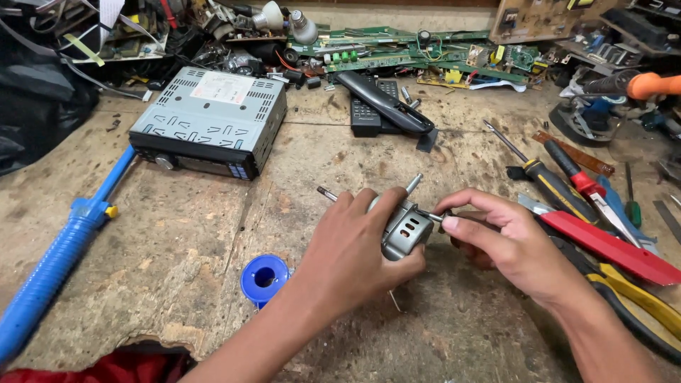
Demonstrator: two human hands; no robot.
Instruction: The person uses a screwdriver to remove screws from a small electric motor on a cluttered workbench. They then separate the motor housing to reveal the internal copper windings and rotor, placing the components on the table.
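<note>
While the left hand (355, 248) wraps its fingers over a small grey metal housing (406, 230) with slotted vents, the right hand (507, 245) pinches a thin metal pin sticking out of that housing's side, thumb and forefinger pressed together on it. The housing is held just above the middle of the table (177, 234), a worn, pitted wooden surface with a broken edge near the person. A slim metal rod (328, 192) pokes out past the left knuckles, and a short shaft rises from the housing's top.

Just left of the left wrist lies a round blue plastic spool (264, 277). Right of the right hand lie a red-handled cutter (610, 247), yellow-and-black pliers (638, 298) and a striped screwdriver (546, 177). Farther back sit a boxy grey car stereo (213, 117) with a vented metal lid, a black remote control (369, 110) under a curved black plastic piece, and green circuit boards (397, 50). A ribbed blue plastic desoldering pump (60, 252) lies along the left edge.
</note>
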